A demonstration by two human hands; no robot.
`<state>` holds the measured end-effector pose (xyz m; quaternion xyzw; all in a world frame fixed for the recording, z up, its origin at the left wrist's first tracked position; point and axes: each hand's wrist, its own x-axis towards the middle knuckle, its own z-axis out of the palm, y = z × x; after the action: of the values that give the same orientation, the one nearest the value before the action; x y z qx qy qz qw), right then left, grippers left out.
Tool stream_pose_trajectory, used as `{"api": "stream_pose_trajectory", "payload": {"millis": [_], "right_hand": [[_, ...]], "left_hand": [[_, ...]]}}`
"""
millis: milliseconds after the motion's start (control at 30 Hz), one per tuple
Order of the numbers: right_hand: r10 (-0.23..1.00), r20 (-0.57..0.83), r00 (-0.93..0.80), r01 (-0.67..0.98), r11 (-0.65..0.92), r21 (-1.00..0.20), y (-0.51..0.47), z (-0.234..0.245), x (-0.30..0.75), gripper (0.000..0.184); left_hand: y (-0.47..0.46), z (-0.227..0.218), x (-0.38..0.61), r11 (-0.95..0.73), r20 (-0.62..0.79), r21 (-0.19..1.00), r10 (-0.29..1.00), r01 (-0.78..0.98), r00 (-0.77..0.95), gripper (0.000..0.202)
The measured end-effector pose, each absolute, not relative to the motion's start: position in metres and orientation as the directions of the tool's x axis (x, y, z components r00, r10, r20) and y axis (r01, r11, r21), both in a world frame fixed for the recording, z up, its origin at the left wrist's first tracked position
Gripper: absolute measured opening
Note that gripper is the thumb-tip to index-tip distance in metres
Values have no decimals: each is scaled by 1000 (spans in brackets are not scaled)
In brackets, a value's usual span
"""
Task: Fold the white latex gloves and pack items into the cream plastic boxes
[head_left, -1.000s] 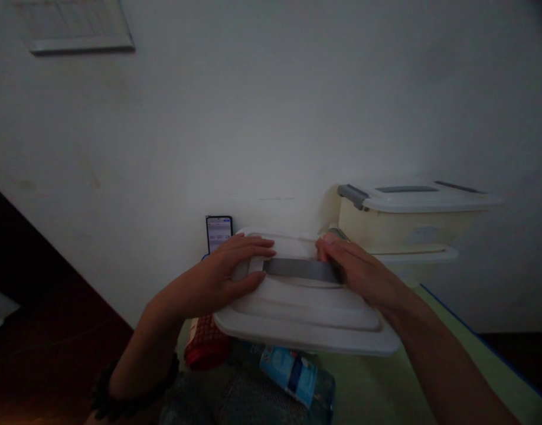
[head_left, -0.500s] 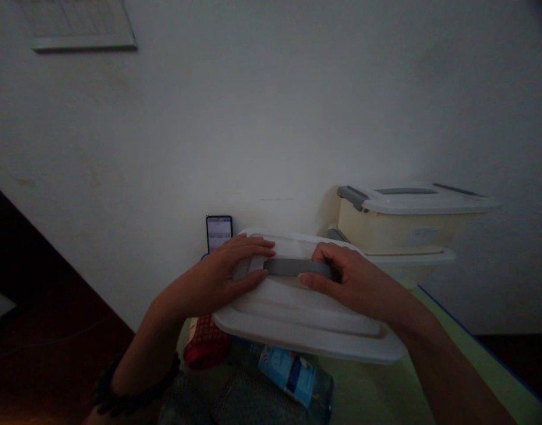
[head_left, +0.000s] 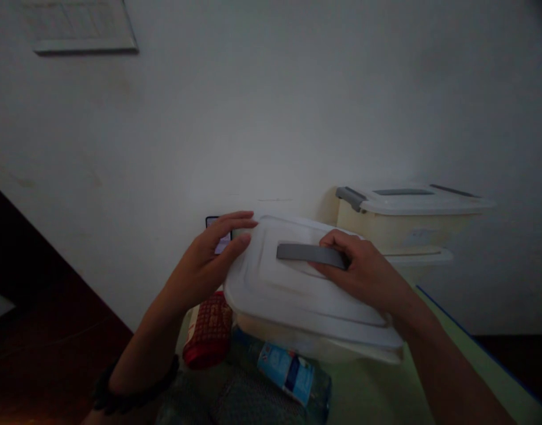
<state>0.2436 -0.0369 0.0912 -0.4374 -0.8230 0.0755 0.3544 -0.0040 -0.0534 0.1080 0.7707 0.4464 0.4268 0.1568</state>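
A white storage box lid (head_left: 271, 283) with a grey handle (head_left: 313, 254) is in front of me, its left part tilted up. Beneath it shows the cream side of a box (head_left: 293, 339); whether lid and box are joined I cannot tell. My right hand (head_left: 357, 265) is closed round the right end of the handle. At the lid's far left edge, my left hand (head_left: 211, 254) is open, fingers stretched out and thumb apart, beside or lightly touching it. A red patterned container (head_left: 209, 333) and a clear bottle with a blue label (head_left: 289, 372) lie just in front.
At the right, a cream box with a white lid (head_left: 408, 221) rests on another white-lidded box (head_left: 421, 257) by the wall. A phone (head_left: 224, 243) stands behind my left hand, partly hidden. The green table (head_left: 448, 330) has a blue edge.
The lid has risen and shows the box side beneath. My left hand has slid off the handle area to the lid's left edge; my right hand keeps hold of the handle.
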Motion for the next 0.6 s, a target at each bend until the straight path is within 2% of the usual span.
{"api": "stream_pose_trajectory", "payload": {"millis": [167, 233, 333, 467, 600], "right_hand": [[801, 505, -323, 652, 575, -495, -36, 91, 246, 13], [827, 498, -260, 618, 539, -572, -34, 90, 249, 14], [856, 475, -205, 573, 498, -650, -31, 89, 254, 15], [873, 425, -239, 603, 477, -640, -29, 92, 261, 18], [880, 390, -270, 660, 464, -591, -31, 96, 269, 21]], "left_hand": [[-46, 97, -4, -434, 398, 781, 900, 448, 178, 51], [-40, 92, -2, -453, 399, 778, 892, 436, 215, 51], [-32, 85, 1, -489, 367, 732, 870, 475, 331, 41], [-30, 82, 0, -432, 283, 736, 896, 522, 342, 38], [-29, 82, -6, -197, 47, 840, 955, 506, 293, 46]]}}
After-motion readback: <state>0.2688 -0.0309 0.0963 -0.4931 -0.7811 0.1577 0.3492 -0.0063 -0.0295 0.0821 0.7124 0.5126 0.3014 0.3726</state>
